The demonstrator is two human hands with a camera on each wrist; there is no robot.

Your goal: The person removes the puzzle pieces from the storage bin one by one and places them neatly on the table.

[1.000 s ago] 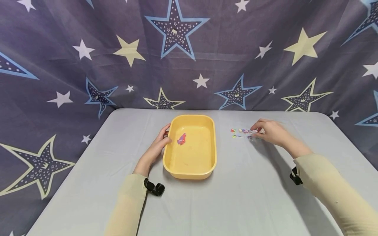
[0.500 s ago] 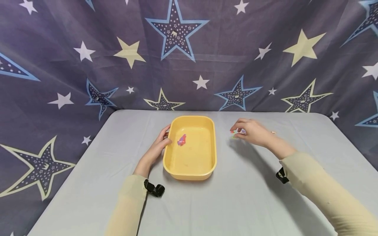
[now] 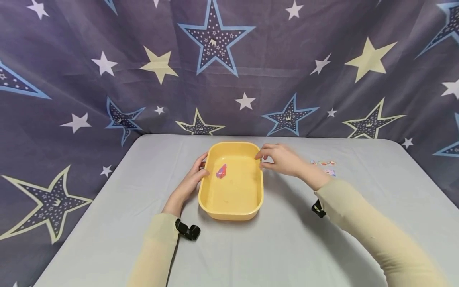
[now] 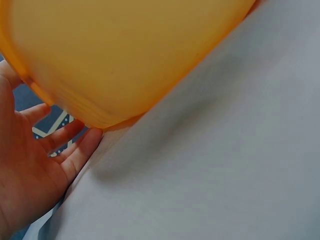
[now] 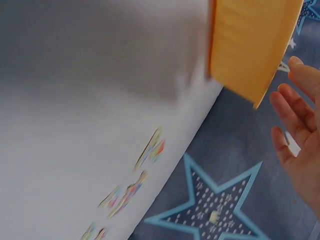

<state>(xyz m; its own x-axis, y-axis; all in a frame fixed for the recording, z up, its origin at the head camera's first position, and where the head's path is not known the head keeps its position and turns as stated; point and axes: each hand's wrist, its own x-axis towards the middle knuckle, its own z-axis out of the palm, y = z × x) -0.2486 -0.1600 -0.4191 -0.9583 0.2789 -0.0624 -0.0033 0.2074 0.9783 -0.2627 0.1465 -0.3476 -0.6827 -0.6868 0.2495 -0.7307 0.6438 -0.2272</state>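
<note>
A yellow plastic tub (image 3: 233,195) stands mid-table with a flat purple-and-red piece (image 3: 221,171) on its floor. My left hand (image 3: 189,179) holds the tub's left wall, thumb at the rim and fingers along the outside; the left wrist view shows the fingers (image 4: 82,147) against the lower wall. My right hand (image 3: 281,159) is at the tub's upper right rim, fingers spread and lightly bent. In the right wrist view, nothing shows between the right fingers (image 5: 292,112). Several small flat colourful pieces (image 3: 324,163) lie on the table, partly hidden behind the right wrist.
Pale grey cloth covers the table (image 3: 229,255). Behind it hangs a dark curtain (image 3: 265,52) with stars, meeting the table's back edge. Each wrist wears a black strap-mounted camera, the left camera (image 3: 188,231) close to the tub's lower left corner.
My right hand has moved left from over the small colourful pieces to the tub's right rim, uncovering pieces at the right. My left hand and the tub have stayed put.
</note>
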